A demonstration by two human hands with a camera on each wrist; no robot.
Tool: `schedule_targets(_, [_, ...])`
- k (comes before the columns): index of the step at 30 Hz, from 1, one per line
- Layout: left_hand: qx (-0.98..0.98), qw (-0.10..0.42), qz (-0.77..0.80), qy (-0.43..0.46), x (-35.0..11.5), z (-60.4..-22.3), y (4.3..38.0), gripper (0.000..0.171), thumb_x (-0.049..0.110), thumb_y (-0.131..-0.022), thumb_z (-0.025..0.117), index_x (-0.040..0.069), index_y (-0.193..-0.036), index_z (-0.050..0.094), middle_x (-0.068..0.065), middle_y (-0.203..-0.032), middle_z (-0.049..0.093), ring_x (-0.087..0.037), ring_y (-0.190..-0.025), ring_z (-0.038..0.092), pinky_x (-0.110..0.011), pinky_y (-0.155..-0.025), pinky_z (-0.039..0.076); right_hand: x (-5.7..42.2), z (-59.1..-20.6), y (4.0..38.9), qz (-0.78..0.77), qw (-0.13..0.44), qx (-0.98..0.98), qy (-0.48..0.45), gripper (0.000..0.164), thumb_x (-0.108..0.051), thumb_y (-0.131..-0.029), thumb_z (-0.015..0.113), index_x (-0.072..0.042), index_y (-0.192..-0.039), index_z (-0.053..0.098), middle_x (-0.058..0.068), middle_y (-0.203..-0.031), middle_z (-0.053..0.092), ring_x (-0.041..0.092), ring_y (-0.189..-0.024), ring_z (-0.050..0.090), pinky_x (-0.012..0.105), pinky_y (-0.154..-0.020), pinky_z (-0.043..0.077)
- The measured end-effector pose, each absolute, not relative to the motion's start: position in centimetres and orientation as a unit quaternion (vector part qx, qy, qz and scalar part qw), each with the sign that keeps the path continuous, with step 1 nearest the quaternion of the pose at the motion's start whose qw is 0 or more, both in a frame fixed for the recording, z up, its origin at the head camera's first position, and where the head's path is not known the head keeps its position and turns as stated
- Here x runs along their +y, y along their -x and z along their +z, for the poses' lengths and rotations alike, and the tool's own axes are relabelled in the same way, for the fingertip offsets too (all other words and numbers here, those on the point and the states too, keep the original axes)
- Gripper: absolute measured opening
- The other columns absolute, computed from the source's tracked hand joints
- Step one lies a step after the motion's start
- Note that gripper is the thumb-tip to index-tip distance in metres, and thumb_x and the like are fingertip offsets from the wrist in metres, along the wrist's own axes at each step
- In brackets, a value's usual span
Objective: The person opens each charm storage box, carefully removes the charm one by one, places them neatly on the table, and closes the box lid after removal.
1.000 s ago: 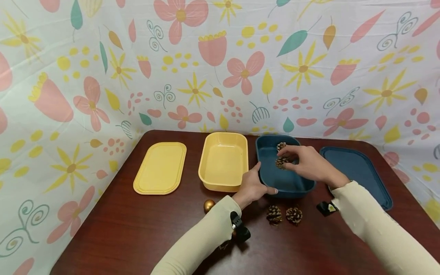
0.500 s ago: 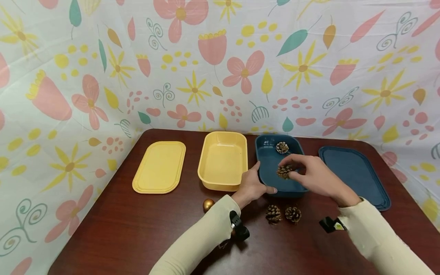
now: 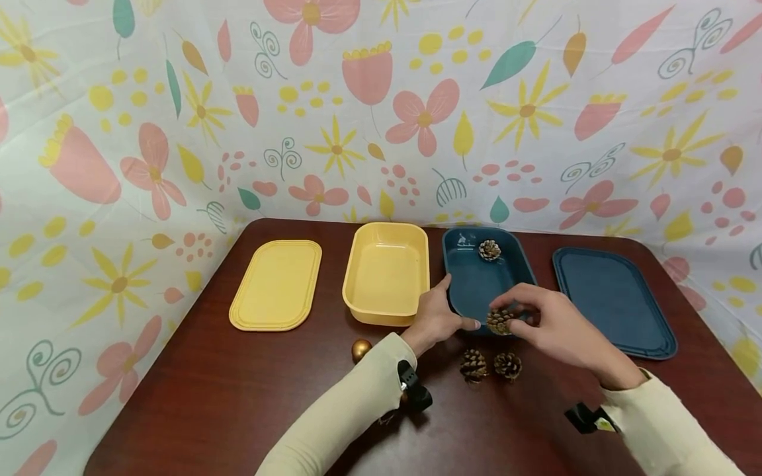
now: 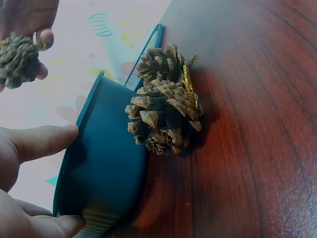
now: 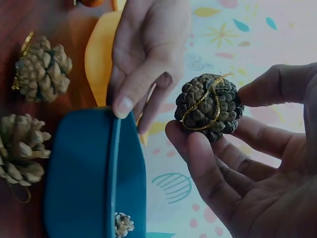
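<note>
My right hand (image 3: 562, 327) pinches a pine cone (image 5: 210, 106) with a gold cord loop between thumb and fingertips. In the head view this cone hangs over the near rim of the blue container (image 3: 476, 284). My left hand (image 3: 437, 317) rests on that container's near left corner, thumb and index finger spread along the rim. Another pine cone (image 3: 489, 250) lies inside at the far end. Two more, a left pine cone (image 3: 473, 365) and a right pine cone (image 3: 508, 365), sit on the table just in front of the container.
A yellow container (image 3: 387, 274) stands left of the blue one. The yellow lid (image 3: 276, 284) lies at far left, the blue lid (image 3: 616, 301) at right. A gold ball (image 3: 360, 350) lies near the left sleeve. A floral cloth (image 3: 381, 132) hangs behind the table.
My right hand has moved the pine cone toward me, from inside the blue container to over its near rim. The far cone shows fully now. My left hand keeps its place.
</note>
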State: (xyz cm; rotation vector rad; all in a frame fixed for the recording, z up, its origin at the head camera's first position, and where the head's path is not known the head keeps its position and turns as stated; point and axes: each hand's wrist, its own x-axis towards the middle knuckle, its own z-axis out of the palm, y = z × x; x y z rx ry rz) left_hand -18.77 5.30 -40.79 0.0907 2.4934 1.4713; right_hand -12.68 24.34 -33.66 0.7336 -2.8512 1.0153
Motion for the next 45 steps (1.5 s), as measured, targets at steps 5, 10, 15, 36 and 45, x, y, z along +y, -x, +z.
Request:
schedule_targets(5, [0.858, 0.124, 0.498, -0.028, 5.3, -40.8, 18.8, 0.107, 0.018, -0.074, 0.091, 0.020, -0.160, 0.028, -0.001, -0.163, 0.038, -0.021, -0.148, 0.041, -0.040, -0.116, 0.045, 24.6, -34.5, 11.8, 0.338, -0.001, -0.911, -0.238, 0.035, 0.000, -0.092, 0.061, -0.025, -0.116, 0.070, -0.004, -0.112, 0.070, 0.001, -0.094, 0.066, 0.023, -0.071, 0.057])
schedule_targets(10, [0.859, 0.122, 0.496, -0.029, 5.3, -40.8, 18.8, 0.107, 0.018, -0.073, 0.091, 0.020, -0.160, 0.028, -0.001, -0.163, 0.038, -0.020, -0.148, 0.040, -0.040, -0.116, 0.045, 24.8, -35.7, 10.9, 0.347, -0.003, -0.903, -0.253, 0.036, 0.002, -0.090, 0.063, -0.023, -0.115, 0.070, -0.004, -0.110, 0.069, -0.003, -0.089, 0.065, 0.021, -0.068, 0.055])
schedule_targets(15, [0.858, 0.121, 0.498, -0.030, 5.3, -40.8, 18.8, 0.107, 0.018, -0.073, 0.091, 0.020, -0.160, 0.028, -0.001, -0.163, 0.038, -0.020, -0.148, 0.040, -0.039, -0.117, 0.044, 25.1, -36.6, 10.0, 0.359, -0.013, -0.897, -0.257, 0.037, 0.003, -0.090, 0.064, -0.023, -0.115, 0.069, -0.005, -0.109, 0.068, -0.002, -0.086, 0.063, 0.022, -0.065, 0.054])
schedule_targets(36, [0.854, 0.130, 0.504, -0.018, 5.2, -40.7, 18.8, 0.106, 0.018, -0.074, 0.091, 0.022, -0.160, 0.029, 0.000, -0.163, 0.038, -0.019, -0.149, 0.038, -0.039, -0.118, 0.043, 25.0, -39.8, 8.6, 0.363, -0.082, -0.883, -0.286, 0.026, -0.006, -0.091, 0.069, -0.014, -0.116, 0.069, 0.004, -0.112, 0.070, -0.002, -0.087, 0.065, 0.022, -0.065, 0.057])
schedule_targets(45, [0.854, 0.130, 0.503, -0.018, 5.2, -40.7, 18.7, 0.106, 0.019, -0.074, 0.091, 0.022, -0.160, 0.029, 0.001, -0.163, 0.037, -0.018, -0.150, 0.037, -0.039, -0.119, 0.041, 24.2, -40.9, 8.2, 0.333, -0.088, -0.897, -0.277, 0.026, -0.007, -0.088, 0.072, -0.015, -0.113, 0.071, -0.001, -0.105, 0.072, 0.001, -0.085, 0.067, 0.022, -0.064, 0.056])
